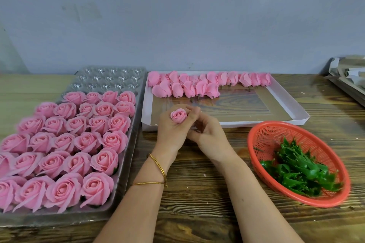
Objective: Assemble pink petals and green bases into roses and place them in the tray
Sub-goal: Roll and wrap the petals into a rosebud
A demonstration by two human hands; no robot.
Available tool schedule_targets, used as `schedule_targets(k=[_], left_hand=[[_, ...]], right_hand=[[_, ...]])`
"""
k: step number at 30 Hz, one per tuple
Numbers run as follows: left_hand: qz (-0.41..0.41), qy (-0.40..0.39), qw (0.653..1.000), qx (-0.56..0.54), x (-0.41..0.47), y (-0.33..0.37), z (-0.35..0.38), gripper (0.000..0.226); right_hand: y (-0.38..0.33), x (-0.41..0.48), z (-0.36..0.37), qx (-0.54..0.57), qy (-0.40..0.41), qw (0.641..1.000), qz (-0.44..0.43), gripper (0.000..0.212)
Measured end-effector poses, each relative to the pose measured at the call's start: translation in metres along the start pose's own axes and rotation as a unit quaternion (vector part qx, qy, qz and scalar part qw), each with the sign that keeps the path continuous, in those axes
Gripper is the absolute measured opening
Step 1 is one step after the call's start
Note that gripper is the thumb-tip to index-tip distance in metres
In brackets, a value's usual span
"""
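Left hand (172, 131) closed round a bud (178, 116), right hand (210, 136) curled beside it, hold unclear; tray (110, 80) mostly filled, back rows empty, petals (197, 86) and bases (296, 169) remaining.

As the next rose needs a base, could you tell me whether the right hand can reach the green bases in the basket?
Probably yes: the basket stands open near the right hand, only bare table lies between, and the green bases lie uncovered inside.

Nothing legible from here: no words, labels or numbers on the tray (137, 124), box (227, 123), basket (254, 134) or bench (197, 203).
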State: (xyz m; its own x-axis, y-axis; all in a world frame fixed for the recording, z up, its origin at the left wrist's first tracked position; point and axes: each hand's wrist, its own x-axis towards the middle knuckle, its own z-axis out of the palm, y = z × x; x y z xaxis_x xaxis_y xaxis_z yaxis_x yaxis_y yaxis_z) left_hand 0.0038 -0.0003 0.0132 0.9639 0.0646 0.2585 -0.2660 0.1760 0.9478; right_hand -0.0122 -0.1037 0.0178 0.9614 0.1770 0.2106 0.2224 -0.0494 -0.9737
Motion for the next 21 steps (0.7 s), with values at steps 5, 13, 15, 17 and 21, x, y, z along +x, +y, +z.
schedule_targets(k=[5, 13, 15, 17, 21], left_hand=[[-0.007, 0.005, 1.0, 0.001, 0.0005, -0.0001, 0.0007, 0.004], [-0.025, 0.027, 0.999, 0.002, 0.0006, -0.0031, 0.004, 0.027], [-0.025, 0.022, 0.999, -0.004, 0.0008, -0.0031, 0.0048, 0.026], [-0.019, 0.013, 1.0, -0.007, 0.0003, -0.0031, 0.005, 0.023], [-0.016, 0.009, 1.0, -0.016, -0.0011, -0.001, 0.003, 0.018]], right_hand=[[-0.0037, -0.0012, 0.0008, 0.004, -0.018, 1.0, -0.003, 0.049], [-0.0004, 0.0012, 0.0036, -0.035, 0.011, 0.999, -0.017, 0.052], [0.0018, 0.0019, 0.0053, -0.038, 0.023, 0.999, -0.015, 0.049], [0.0033, 0.0017, 0.0055, -0.034, 0.028, 0.999, -0.013, 0.048], [0.0006, 0.0009, 0.003, -0.033, 0.02, 0.999, -0.027, 0.05]])
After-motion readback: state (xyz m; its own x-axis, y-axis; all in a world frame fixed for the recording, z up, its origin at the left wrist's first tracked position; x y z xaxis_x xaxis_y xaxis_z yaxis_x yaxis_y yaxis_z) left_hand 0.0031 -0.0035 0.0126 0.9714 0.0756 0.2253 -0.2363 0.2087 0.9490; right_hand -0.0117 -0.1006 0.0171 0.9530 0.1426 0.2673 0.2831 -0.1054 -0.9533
